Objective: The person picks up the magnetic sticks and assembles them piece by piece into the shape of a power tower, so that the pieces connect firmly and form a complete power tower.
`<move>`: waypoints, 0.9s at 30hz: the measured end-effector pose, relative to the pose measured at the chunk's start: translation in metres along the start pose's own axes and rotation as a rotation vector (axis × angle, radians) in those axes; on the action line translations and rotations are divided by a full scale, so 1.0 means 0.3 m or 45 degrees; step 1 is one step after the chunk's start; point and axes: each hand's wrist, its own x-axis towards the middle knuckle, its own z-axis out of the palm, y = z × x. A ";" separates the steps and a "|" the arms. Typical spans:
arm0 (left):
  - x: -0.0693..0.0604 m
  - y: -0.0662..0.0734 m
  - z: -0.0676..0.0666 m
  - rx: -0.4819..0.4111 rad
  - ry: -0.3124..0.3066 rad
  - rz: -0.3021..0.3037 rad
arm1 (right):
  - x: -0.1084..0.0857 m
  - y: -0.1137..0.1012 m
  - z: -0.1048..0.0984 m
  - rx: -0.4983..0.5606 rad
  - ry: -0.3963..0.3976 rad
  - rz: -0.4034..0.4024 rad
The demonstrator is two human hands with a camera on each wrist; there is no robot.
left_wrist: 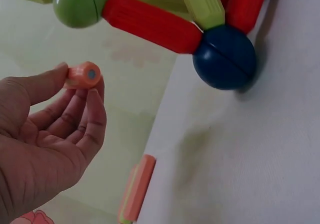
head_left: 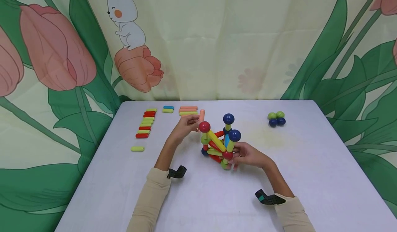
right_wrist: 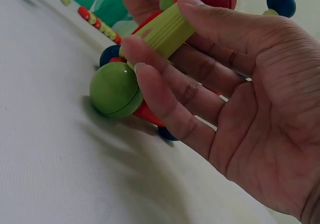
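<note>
As the left hand (head_left: 185,126) pinches the orange rod (head_left: 202,115), rod position: raised off the table, behind and beside the upper red ball (head_left: 204,127) in the head view; contact with that ball, can't tell.
Rod axis: near upright in the head view, top end above the fingertips. Left wrist view sees it almost end-on, grey disc of one end facing the camera.
Left grip: thumb and fingertips clasp the rod, other fingers curved below.
Right grip: right hand (head_left: 249,155) holds the ball-and-rod structure (head_left: 217,141) at its near right corner, thumb and fingers about a yellow-green rod (right_wrist: 169,33) between the lower red ball (head_left: 227,155) and the green ball (right_wrist: 116,89).
Structure: stands on the table; yellow bar slopes from upper red ball down to lower red ball; two dark blue balls sit on top at right.
Markings: right wrist unit (head_left: 270,198) is black with a teal patch; left wrist unit (head_left: 177,172) plain black at this size.
Surface: table (head_left: 192,204) with white cover, faint yellowish stain at right.
Parts, left: column of red and yellow-green rods (head_left: 146,121), lone yellow-green rod (head_left: 137,149) nearer.
Parts, back: blue/yellow-green pair (head_left: 168,107); orange and yellow-green rods (head_left: 188,107) by the left hand.
Parts, right: two green balls (head_left: 280,114) behind two navy balls (head_left: 273,122).
Room: pale curtain (head_left: 201,52) printed with tulips (head_left: 59,49), leaves, and a white rabbit (head_left: 131,33).
</note>
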 end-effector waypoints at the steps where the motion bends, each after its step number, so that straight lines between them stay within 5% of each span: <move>1: -0.005 0.012 0.006 -0.035 -0.017 0.001 | 0.000 0.002 0.000 -0.007 0.008 0.003; 10: -0.025 0.086 0.055 -0.171 -0.127 0.053 | 0.006 0.002 0.015 -0.168 0.116 0.040; 18: -0.020 0.093 0.083 -0.207 -0.186 0.047 | -0.001 -0.012 0.001 -0.339 0.260 0.118; 27: -0.030 0.108 0.101 -0.252 -0.239 0.111 | -0.030 -0.016 -0.042 -0.362 0.368 0.113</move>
